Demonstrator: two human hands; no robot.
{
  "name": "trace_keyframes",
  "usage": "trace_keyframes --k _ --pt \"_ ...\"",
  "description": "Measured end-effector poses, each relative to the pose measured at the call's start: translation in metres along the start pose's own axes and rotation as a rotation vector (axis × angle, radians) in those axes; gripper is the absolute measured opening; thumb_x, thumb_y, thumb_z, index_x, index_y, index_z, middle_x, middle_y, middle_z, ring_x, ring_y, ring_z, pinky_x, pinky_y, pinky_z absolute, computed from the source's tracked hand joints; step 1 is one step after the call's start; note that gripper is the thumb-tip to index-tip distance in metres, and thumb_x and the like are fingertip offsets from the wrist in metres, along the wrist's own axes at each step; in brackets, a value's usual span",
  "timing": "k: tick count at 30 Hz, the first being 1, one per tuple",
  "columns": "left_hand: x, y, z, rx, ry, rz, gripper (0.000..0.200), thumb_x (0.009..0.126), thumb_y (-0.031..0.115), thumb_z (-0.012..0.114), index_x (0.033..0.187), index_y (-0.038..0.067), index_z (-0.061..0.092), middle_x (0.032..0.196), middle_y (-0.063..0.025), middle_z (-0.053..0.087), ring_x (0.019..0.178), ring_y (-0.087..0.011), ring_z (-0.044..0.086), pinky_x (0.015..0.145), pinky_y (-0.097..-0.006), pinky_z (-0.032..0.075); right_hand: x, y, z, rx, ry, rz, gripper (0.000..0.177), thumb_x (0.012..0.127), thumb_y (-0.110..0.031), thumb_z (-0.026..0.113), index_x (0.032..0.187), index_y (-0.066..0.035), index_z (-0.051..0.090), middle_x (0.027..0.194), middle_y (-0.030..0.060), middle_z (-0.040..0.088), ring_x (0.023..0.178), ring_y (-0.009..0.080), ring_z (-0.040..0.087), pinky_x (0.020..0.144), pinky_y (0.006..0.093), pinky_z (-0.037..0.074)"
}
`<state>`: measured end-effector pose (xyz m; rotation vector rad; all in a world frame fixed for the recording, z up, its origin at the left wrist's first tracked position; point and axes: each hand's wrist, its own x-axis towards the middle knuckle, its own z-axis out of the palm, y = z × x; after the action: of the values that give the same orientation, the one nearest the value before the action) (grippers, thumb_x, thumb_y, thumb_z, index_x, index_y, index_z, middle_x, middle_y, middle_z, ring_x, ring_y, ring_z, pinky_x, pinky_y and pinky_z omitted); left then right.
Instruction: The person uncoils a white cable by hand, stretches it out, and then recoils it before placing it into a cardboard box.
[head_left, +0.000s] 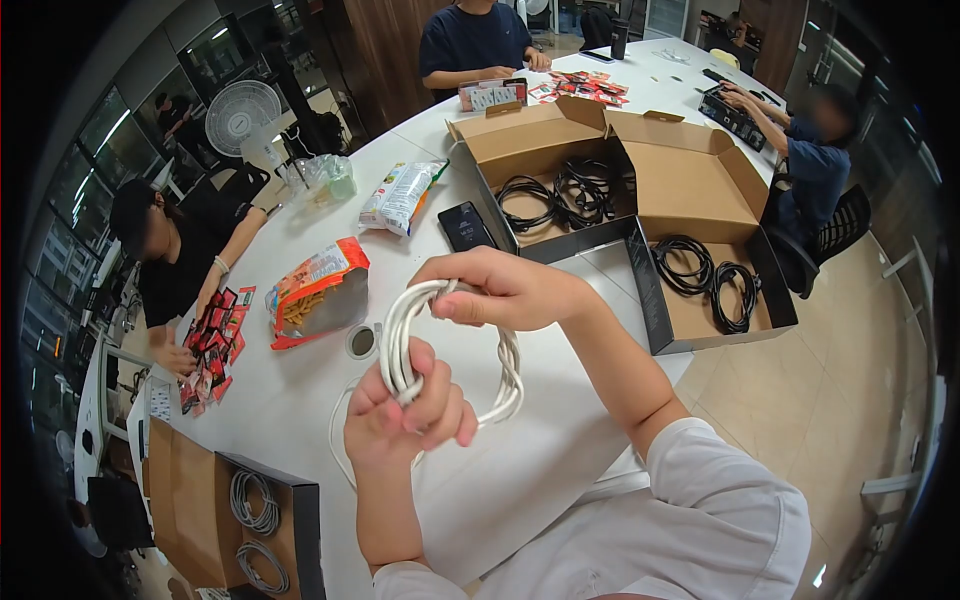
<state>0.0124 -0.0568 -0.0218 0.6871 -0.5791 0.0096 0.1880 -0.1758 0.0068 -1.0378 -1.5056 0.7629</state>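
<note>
In the head view, a white cable (398, 345) is gathered into a loose coil of several loops. It is held in the air above the white table (540, 470), between the 2 hands. The left hand (405, 415) is closed in a fist round the lower strands, with the fingers curled over them. The right hand (500, 290) pinches the top of the coil between thumb and fingers. A loose tail (336, 440) drops from the left fist and curves across the table. Its end seems to run under the wrist, though the view there is too poor to be sure.

For a tidy coil, I judge that the left fist should serve as the fixed anchor. The right hand should then lay each loop the same size as the others, flat beside them and not crossed. The tail wants feeding in without a twist, and without dragging against the tape roll (362, 341) or the snack bag (318, 292) just beside it. Beyond, 2 open cardboard boxes (690, 180) hold black cable coils (560, 195), and a black phone (466, 226) lies near them.
</note>
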Motion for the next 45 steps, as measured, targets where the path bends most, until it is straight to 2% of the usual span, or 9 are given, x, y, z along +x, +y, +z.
trace_keyframes --k 2,8,17,20,26,35,41,44,45 --pt "0.000 0.001 -0.004 -0.083 0.067 -0.017 0.042 0.094 0.026 0.057 0.125 0.002 0.040 0.069 0.0015 0.041 0.056 -0.0106 0.042 0.060 -0.0326 0.043 0.001 -0.002 0.000 -0.207 0.087 -0.056 0.026 0.097 -0.020 0.054 0.111 0.002 0.057 0.078 0.0057 0.058 0.065 0.0110 0.051 0.060 0.0271 0.043" --pt "0.001 0.006 -0.001 0.006 0.144 -0.053 0.037 0.089 0.020 0.062 0.118 0.008 0.043 0.063 0.0052 0.037 0.049 -0.0071 0.034 0.051 -0.0263 0.028 0.001 -0.004 0.002 -0.405 0.133 -0.093 0.024 0.096 -0.017 0.053 0.110 0.003 0.056 0.079 0.0105 0.057 0.063 0.0159 0.051 0.058 0.0297 0.044" --pt "0.005 -0.001 0.010 0.294 0.121 0.024 0.056 0.077 -0.002 0.066 0.126 0.005 0.039 0.060 0.0053 0.038 0.049 -0.0067 0.039 0.051 -0.0261 0.032 0.004 0.005 0.003 -0.317 0.135 -0.177 0.026 0.097 -0.017 0.050 0.112 0.004 0.055 0.089 0.0133 0.061 0.074 0.0194 0.055 0.066 0.0315 0.046" --pt "0.001 -0.003 0.015 0.367 0.305 0.005 0.057 0.080 0.006 0.068 0.128 0.002 0.036 0.057 0.0052 0.037 0.044 -0.0066 0.035 0.048 -0.0261 0.034 0.005 0.008 0.004 -0.325 0.148 -0.207 0.026 0.097 -0.017 0.050 0.113 0.003 0.055 0.088 0.0119 0.062 0.073 0.0187 0.054 0.065 0.0311 0.046" --pt "0.002 0.002 0.021 0.407 0.191 0.006 0.051 0.092 0.024 0.060 0.127 -0.005 0.036 0.063 -0.0028 0.053 0.052 -0.0138 0.053 0.057 -0.0338 0.048 0.003 0.001 0.007 -0.281 0.096 -0.127 0.028 0.099 -0.021 0.049 0.113 0.003 0.055 0.077 0.0067 0.056 0.065 0.0128 0.049 0.058 0.0279 0.042" --pt "-0.006 -0.003 0.002 -0.016 -0.045 0.050 0.058 0.093 0.050 0.053 0.112 -0.005 0.051 0.073 -0.0110 0.064 0.068 -0.0235 0.066 0.071 -0.0393 0.052 0.005 0.000 0.013 -0.059 -0.005 -0.023 0.033 0.099 -0.026 0.050 0.113 0.003 0.056 0.067 0.0018 0.048 0.056 0.0083 0.044 0.051 0.0250 0.038" --pt "-0.004 0.008 0.010 0.113 0.243 -0.054 0.057 0.088 0.052 0.061 0.097 -0.004 0.062 0.078 -0.0089 0.062 0.072 -0.0202 0.062 0.073 -0.0367 0.050 0.006 0.003 0.011 -0.366 0.130 -0.189 0.027 0.095 -0.020 0.056 0.109 0.003 0.058 0.078 0.0103 0.060 0.066 0.0183 0.057 0.060 0.0297 0.045" --pt "-0.001 0.012 0.017 0.567 0.488 -0.032 0.056 0.087 0.047 0.065 0.108 -0.005 0.061 0.084 -0.0024 0.056 0.072 -0.0150 0.055 0.073 -0.0313 0.047 0.002 -0.002 0.007 -0.457 0.176 -0.214 0.025 0.092 -0.018 0.059 0.108 0.002 0.059 0.086 0.0131 0.064 0.073 0.0247 0.061 0.065 0.0319 0.047" --pt "0.002 0.014 0.019 0.625 0.528 -0.011 0.052 0.086 0.035 0.069 0.118 -0.005 0.058 0.088 0.0022 0.050 0.075 -0.0103 0.049 0.073 -0.0263 0.045 -0.001 -0.007 0.006 -0.483 0.180 -0.167 0.025 0.092 -0.018 0.059 0.108 0.002 0.059 0.086 0.0130 0.064 0.073 0.0251 0.061 0.065 0.0318 0.047"
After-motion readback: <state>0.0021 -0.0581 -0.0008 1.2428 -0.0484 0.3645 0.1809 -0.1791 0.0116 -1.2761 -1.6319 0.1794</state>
